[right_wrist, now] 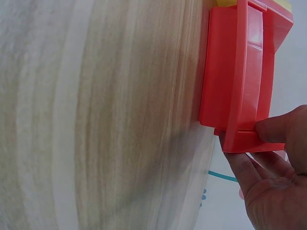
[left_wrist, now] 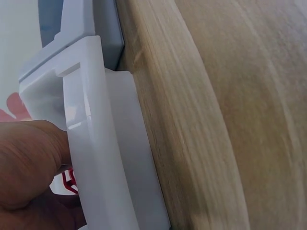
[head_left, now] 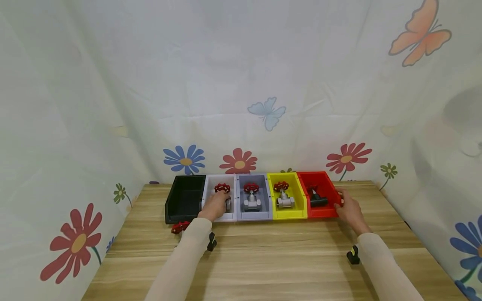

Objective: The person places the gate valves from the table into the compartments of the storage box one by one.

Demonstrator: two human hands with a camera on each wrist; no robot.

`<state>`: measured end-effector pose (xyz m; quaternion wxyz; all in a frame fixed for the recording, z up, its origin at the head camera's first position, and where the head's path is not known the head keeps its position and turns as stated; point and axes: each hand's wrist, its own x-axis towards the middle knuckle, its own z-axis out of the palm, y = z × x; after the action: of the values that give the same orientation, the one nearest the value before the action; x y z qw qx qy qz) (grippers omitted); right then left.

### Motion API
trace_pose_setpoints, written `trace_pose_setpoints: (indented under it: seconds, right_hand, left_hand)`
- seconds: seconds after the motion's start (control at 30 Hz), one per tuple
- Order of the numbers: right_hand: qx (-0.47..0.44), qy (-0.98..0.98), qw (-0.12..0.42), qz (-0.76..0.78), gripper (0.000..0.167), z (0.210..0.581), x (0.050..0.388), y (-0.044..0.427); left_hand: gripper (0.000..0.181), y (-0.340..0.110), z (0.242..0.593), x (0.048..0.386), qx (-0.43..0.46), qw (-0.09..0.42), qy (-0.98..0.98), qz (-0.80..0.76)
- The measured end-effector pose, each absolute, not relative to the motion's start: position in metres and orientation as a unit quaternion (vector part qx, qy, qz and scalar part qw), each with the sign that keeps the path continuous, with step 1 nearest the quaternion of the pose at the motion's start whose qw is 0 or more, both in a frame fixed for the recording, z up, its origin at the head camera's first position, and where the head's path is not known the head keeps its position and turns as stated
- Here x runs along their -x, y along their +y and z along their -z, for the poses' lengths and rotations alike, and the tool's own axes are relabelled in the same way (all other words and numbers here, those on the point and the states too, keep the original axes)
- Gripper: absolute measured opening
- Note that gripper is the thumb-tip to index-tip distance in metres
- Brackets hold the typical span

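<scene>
My left hand [head_left: 216, 205] reaches into the white bin [head_left: 208, 192], curled around the body of a valve with a red handwheel [head_left: 222, 188]. In the left wrist view the hand [left_wrist: 31, 167] is behind the bin's front wall [left_wrist: 96, 129], which hides the fingertips; a bit of the red wheel shows below the hand. My right hand [head_left: 350, 211] pinches the side wall of the red bin [head_left: 331, 190]. The right wrist view has the thumb [right_wrist: 276, 129] inside the rim and the other fingers outside. A black valve [head_left: 318, 200] with a red wheel lies in this bin.
Left of the white bin stands a black bin [head_left: 186, 196]. A grey-lavender bin [head_left: 244, 179] and a yellow bin [head_left: 301, 200] each hold a silver valve with a red wheel. Another red-wheeled valve [head_left: 180, 227] lies on the wooden table [head_left: 278, 259], partly behind the left sleeve.
</scene>
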<state>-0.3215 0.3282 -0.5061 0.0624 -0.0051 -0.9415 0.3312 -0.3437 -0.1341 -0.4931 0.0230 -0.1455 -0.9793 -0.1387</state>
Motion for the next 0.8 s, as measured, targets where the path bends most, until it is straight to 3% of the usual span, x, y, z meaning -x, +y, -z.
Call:
trace_pose_setpoints:
  seconds: [0.2, 0.8]
  right_hand:
    - [0.006, -0.942, 0.064, -0.329, 0.060, 0.507, 0.322, 0.328]
    - [-0.004, -0.942, 0.078, -0.327, 0.060, 0.509, 0.321, 0.328]
  left_hand:
    - [0.029, -0.134, 0.495, 0.344, 0.152, 0.034, -0.979, 0.134]
    - [0.050, -0.136, 0.484, 0.336, 0.146, 0.048, -0.980, 0.127]
